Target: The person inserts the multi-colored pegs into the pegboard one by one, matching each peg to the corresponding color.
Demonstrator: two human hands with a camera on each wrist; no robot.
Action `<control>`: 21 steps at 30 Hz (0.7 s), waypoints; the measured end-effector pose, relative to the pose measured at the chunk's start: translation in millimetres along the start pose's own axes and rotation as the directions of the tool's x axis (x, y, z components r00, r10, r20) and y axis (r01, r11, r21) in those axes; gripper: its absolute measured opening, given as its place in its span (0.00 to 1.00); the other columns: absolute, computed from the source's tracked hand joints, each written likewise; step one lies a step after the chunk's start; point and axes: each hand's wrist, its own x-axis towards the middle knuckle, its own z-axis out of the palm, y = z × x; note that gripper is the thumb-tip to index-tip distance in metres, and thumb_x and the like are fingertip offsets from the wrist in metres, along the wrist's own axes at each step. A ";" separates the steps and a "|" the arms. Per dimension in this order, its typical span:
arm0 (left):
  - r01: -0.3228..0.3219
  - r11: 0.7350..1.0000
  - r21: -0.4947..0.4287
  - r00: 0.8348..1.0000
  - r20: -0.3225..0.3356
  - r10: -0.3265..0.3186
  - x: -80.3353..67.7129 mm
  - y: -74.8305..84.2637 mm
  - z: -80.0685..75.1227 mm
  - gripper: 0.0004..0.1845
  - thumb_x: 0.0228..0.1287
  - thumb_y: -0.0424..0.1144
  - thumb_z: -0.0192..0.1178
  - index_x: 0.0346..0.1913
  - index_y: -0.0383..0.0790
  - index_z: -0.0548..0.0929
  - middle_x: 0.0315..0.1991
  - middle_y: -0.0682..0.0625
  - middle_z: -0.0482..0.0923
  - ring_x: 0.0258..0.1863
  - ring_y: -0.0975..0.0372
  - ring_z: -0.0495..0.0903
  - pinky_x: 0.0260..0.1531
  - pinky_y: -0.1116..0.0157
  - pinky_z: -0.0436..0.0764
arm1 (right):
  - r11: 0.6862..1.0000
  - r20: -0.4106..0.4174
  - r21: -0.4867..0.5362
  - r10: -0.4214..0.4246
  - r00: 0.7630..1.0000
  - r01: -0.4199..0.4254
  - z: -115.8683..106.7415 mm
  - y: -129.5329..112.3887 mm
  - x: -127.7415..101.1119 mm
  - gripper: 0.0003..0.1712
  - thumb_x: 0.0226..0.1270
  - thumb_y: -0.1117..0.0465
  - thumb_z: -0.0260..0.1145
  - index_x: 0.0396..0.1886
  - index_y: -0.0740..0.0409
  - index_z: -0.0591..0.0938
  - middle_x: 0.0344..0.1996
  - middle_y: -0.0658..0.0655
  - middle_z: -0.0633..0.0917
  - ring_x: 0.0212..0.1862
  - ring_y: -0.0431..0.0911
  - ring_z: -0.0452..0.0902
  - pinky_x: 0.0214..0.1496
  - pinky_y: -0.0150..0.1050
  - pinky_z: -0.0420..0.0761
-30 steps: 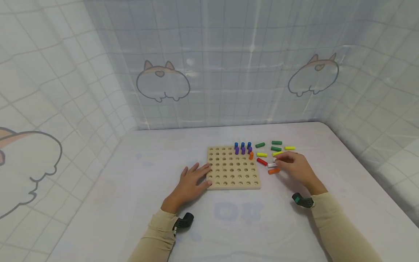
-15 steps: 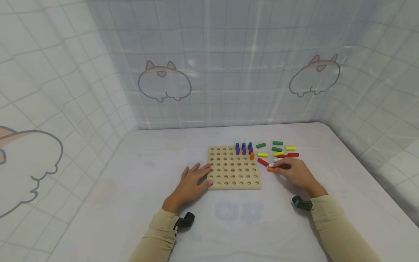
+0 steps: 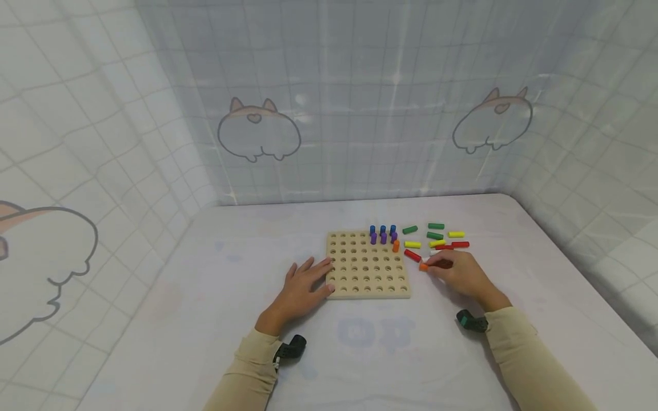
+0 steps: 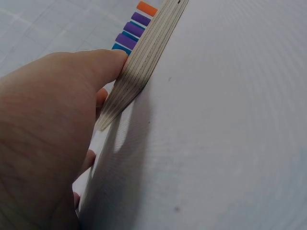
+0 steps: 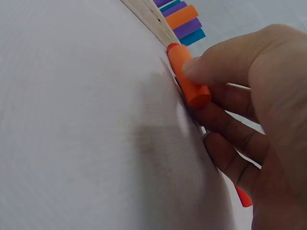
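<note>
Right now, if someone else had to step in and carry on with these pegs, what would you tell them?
Left hand: flat on the table, fingers against the left edge of the wooden peg board, steadying it.
Right hand: pinching an orange peg just right of the board, low over the table.
Done: seven pegs stand in the board's far right corner: three blue pegs, three purple pegs, one standing orange peg.
Left: most holes are empty. Loose pegs lie right of the board: green pegs, yellow pegs, red pegs.
</note>
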 end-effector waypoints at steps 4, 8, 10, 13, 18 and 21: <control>0.002 1.000 0.004 1.000 0.002 -0.002 0.9 -1.9 2.2 0.32 0.74 0.57 0.54 0.76 0.49 0.67 0.76 0.59 0.59 0.78 0.48 0.49 0.71 0.37 0.38 | 0.999 -0.025 0.039 0.008 1.000 -0.007 -2.0 2.4 -0.2 0.13 0.67 0.52 0.71 0.48 0.52 0.88 0.50 0.56 0.84 0.50 0.52 0.78 0.55 0.53 0.80; 0.008 1.000 0.008 1.000 0.005 -0.008 1.0 -2.9 3.1 0.32 0.74 0.58 0.53 0.76 0.50 0.67 0.76 0.60 0.58 0.78 0.49 0.49 0.71 0.37 0.39 | 0.997 -0.044 0.079 0.012 0.999 -0.009 -2.5 2.5 2.4 0.16 0.69 0.50 0.70 0.50 0.53 0.87 0.52 0.56 0.83 0.50 0.52 0.78 0.56 0.53 0.79; 0.010 1.000 0.009 1.000 0.005 -0.010 0.7 -2.5 2.9 0.32 0.75 0.58 0.53 0.76 0.50 0.67 0.76 0.60 0.58 0.78 0.49 0.49 0.71 0.37 0.39 | 0.994 -0.050 0.104 0.018 0.999 -0.013 -2.0 2.2 4.9 0.18 0.69 0.48 0.69 0.51 0.53 0.86 0.52 0.56 0.84 0.51 0.52 0.78 0.57 0.53 0.79; 0.006 1.000 0.003 1.000 0.002 -0.006 0.3 -1.2 1.5 0.32 0.75 0.57 0.54 0.76 0.50 0.67 0.76 0.59 0.59 0.78 0.48 0.50 0.71 0.37 0.39 | 0.991 -0.051 0.135 0.017 0.999 -0.010 -1.1 0.6 8.3 0.21 0.70 0.46 0.67 0.54 0.54 0.85 0.52 0.56 0.84 0.52 0.52 0.78 0.55 0.49 0.80; -0.003 1.000 0.000 1.000 -0.002 0.003 -0.2 -0.2 0.5 0.32 0.74 0.56 0.55 0.76 0.50 0.68 0.76 0.59 0.59 0.77 0.47 0.51 0.70 0.36 0.39 | 0.979 -0.042 0.202 0.030 0.999 -0.021 -0.5 -4.2 12.4 0.20 0.71 0.47 0.67 0.54 0.53 0.83 0.48 0.55 0.85 0.46 0.51 0.80 0.47 0.41 0.82; -0.001 1.000 0.004 1.000 -0.004 0.001 -0.4 -0.2 1.3 0.32 0.74 0.56 0.54 0.76 0.49 0.68 0.76 0.59 0.60 0.77 0.47 0.51 0.70 0.36 0.40 | 0.969 -0.036 0.245 0.037 0.999 -0.027 -1.1 -5.5 15.2 0.21 0.70 0.46 0.68 0.54 0.52 0.83 0.47 0.54 0.86 0.44 0.50 0.81 0.45 0.39 0.83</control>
